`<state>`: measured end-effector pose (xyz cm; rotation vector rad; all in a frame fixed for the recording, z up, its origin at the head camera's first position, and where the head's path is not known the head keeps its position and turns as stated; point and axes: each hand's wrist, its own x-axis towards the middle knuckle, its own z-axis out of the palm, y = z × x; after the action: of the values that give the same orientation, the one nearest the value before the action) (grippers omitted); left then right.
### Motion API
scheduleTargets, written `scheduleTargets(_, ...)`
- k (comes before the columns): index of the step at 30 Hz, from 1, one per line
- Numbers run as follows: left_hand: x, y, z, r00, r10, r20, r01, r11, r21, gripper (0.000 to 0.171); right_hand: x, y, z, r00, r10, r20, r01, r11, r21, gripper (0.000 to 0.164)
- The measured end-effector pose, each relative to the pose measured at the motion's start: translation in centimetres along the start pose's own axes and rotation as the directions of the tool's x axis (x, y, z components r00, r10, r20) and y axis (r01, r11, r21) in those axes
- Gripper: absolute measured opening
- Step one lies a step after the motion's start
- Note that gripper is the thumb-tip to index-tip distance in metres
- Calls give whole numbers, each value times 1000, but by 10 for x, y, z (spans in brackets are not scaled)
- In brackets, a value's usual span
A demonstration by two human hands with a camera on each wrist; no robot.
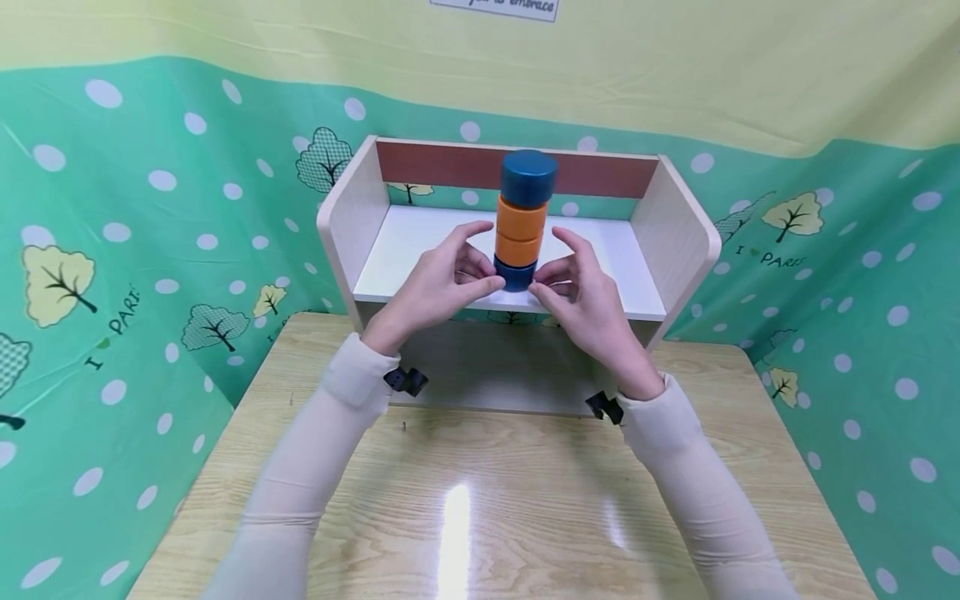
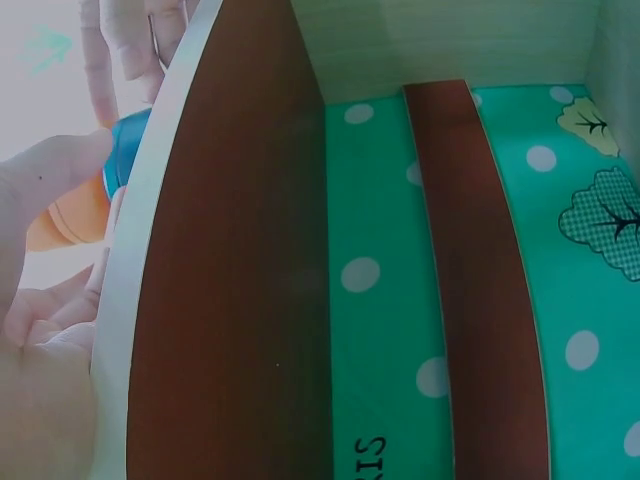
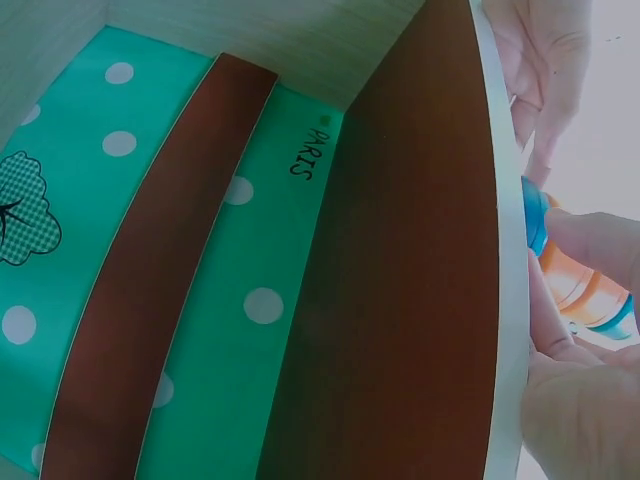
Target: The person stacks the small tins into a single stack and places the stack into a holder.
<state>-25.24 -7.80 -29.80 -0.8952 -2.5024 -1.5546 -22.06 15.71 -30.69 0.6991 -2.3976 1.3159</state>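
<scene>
A stack of round blocks stands upright near the front edge of the white shelf board (image 1: pixel 450 279). A dark blue block (image 1: pixel 517 278) is at its base, two orange blocks (image 1: pixel 520 236) are in the middle, and a wider blue block (image 1: pixel 529 179) tops it. My left hand (image 1: pixel 442 279) holds the base block from the left, thumb at its front and fingers along its side. From the right, my right hand (image 1: pixel 585 296) holds the same block with thumb and curled fingers. Both wrist views show the thumbs touching the blue base (image 2: pixel 125 150); the shelf edge hides part of it.
The small shelf unit has pale side panels (image 1: pixel 675 233) and a reddish-brown back rail (image 1: pixel 442 167). It stands at the back of a wooden table (image 1: pixel 525 500). A green dotted cloth (image 1: pixel 187 167) hangs behind and on both sides.
</scene>
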Motion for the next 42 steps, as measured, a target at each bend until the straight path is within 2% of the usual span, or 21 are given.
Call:
scheduleTargets(8,-1,0,1,1000,-3,0,3,1000,-26,77,1,-2,0,999,13,33,-12,999,-31,78)
scheduleTargets(17,-2,0,0,999,-37,8,37,998,-47,76,3,-4,-1,997,15,81,-8,996,-90,82)
scheduleTargets(28,-2,-1,2,999,-39,23,40,999,-32,80,4,-6,-1,991,46,129,-32,994,-108,84)
scheduleTargets(33,-3,-2,2,1000,1,7,-1,1000,-24,78,2,-5,-1,993,24,113,-11,994,-112,80)
scheduleTargets(38,-8,-1,3,996,88,-25,-89,996,-16,71,-3,-5,-1,998,-22,64,30,992,-122,72)
scheduleTargets(42,-17,3,4,987,151,-58,-152,988,-12,65,-10,-7,-3,997,-72,16,74,990,-118,65)
